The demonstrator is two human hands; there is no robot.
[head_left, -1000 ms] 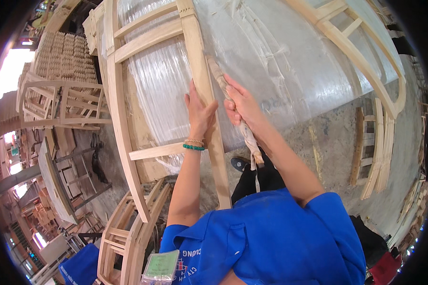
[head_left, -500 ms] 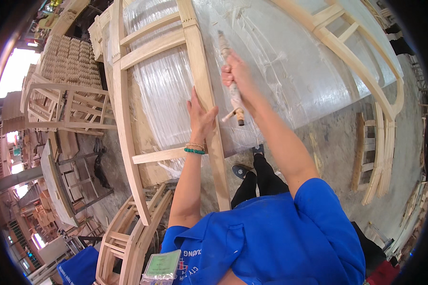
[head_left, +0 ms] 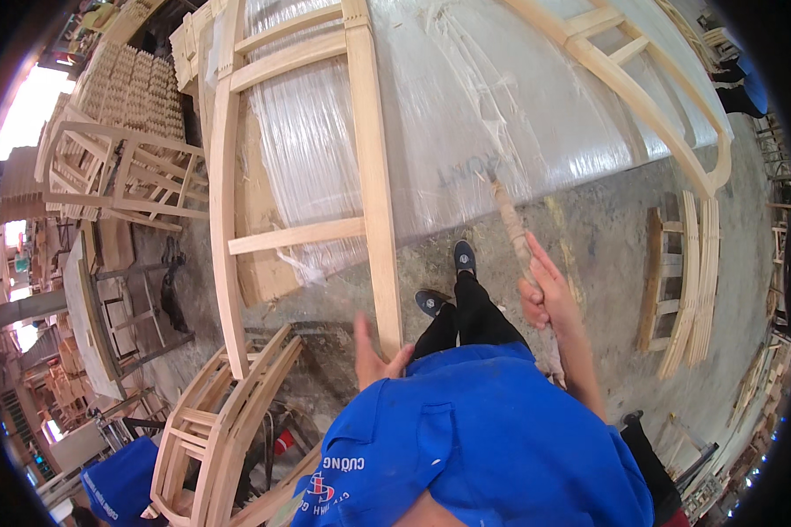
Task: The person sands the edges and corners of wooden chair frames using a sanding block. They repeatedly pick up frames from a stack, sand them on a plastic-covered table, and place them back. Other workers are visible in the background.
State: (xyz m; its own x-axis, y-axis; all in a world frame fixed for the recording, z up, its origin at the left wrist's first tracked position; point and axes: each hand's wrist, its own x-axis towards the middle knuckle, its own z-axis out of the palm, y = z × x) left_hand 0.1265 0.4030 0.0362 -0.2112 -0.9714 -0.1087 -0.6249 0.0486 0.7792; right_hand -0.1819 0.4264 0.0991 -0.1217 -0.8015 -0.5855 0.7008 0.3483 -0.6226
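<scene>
Left hand (head_left: 381, 362) spreads by a pale wooden ladder-frame (head_left: 373, 176), 3 rungs (head_left: 299, 235) already fitted; right hand (head_left: 551, 297) grips a beige-wrapped stick (head_left: 508, 217), 3 o'clock.

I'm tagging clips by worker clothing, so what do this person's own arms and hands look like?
The left hand and right hand are ungloved. The right forearm is bare up to the bright blue shirt, which carries white lettering and a red-and-white emblem. The left wrist is hidden behind the shirt.
</scene>
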